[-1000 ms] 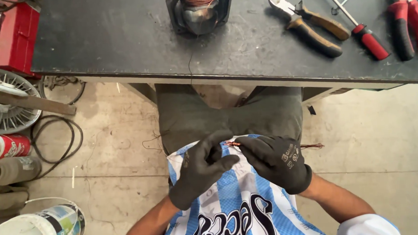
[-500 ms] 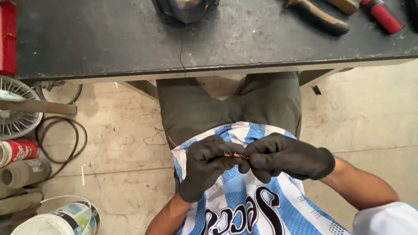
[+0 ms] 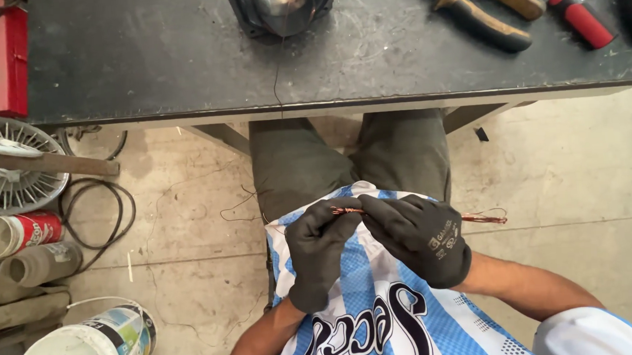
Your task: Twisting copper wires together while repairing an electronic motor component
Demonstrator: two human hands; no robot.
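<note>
Copper wire (image 3: 348,211), a twisted bundle of thin strands, is held in front of the striped shirt (image 3: 367,319), below the near edge of the workbench (image 3: 180,62). The left hand (image 3: 320,253), in a dark glove, is closed with its fingertips pinched on one end of the bundle. The right hand (image 3: 420,237), likewise gloved, is curled shut over the middle, and the loose end (image 3: 485,219) is seen projecting past it to the right. Against half a second earlier, the hands are found slightly further apart and more wire is exposed beyond the right glove; twisting is judged to be under way. On the bench, a motor housing (image 3: 282,6) is noted at the far edge, with pliers (image 3: 476,7) and a red-handled screwdriver (image 3: 581,19) towards the far right corner. On the concrete floor (image 3: 568,171), a fan grille (image 3: 9,168), cans (image 3: 16,236) and a bucket (image 3: 87,348) are recorded at left.
</note>
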